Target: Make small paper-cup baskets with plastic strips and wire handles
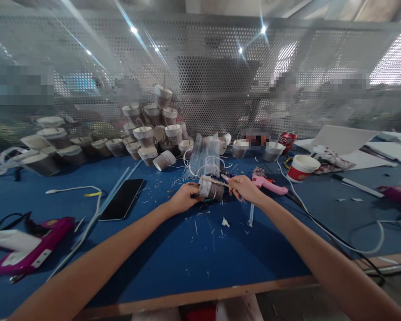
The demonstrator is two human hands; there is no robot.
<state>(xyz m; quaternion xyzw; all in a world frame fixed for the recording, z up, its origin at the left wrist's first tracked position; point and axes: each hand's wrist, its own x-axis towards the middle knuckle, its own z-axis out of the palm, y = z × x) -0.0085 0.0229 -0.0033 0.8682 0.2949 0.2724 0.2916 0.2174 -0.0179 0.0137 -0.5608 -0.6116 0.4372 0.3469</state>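
A small grey pot (211,189) with a pale rim lies tipped on its side above the blue table. My left hand (184,198) is closed around its base end. My right hand (244,187) is closed at the rim end, pinching a thin pale strip (222,182) that runs along the rim; its exact kind is too small to tell. Just behind the pot stand clear glue sticks (205,156) in a bundle, with thin white cord loops in front. A pink glue gun (267,182) lies to the right of my right hand.
Several similar pots (143,136) are stacked at the back left. A black phone (122,199) and a purple device (33,247) lie on the left. A paper cup (302,168), a soda can (288,141) and a white cable (299,196) are on the right. Scraps litter the blue table (173,267).
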